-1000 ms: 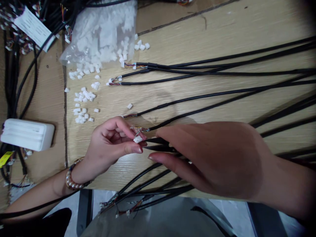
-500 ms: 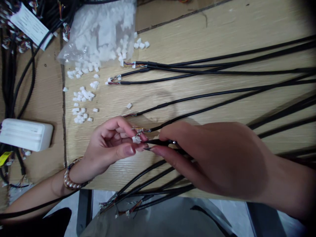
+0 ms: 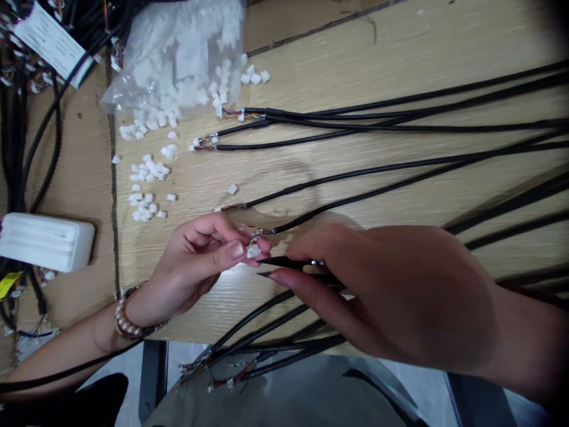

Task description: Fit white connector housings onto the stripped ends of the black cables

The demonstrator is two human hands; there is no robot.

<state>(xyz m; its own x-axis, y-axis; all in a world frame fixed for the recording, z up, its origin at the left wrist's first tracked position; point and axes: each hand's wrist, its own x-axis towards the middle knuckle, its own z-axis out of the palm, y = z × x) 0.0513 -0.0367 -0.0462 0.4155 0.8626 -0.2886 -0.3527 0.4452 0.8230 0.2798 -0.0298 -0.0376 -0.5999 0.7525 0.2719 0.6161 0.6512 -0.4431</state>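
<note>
My left hand pinches a small white connector housing between thumb and fingers. Thin coloured wires run from the stripped end of a black cable to the fingertips; how far they sit in the housing is too small to tell. In my right hand are black tweezers, held between thumb and fingers. Their two tips point left and stand apart, just right of the housing. A second black cable lies behind my left hand, its wire end partly hidden by the fingers.
Loose white housings lie in small heaps on the left of the wooden table, below a clear plastic bag of more. Several black cables stretch rightward. A white box-shaped device and bundled cables occupy the far left.
The tweezer tips have spread apart and moved slightly off the housing. My left thumb has slid forward onto the housing, which has shifted a little to the right.
</note>
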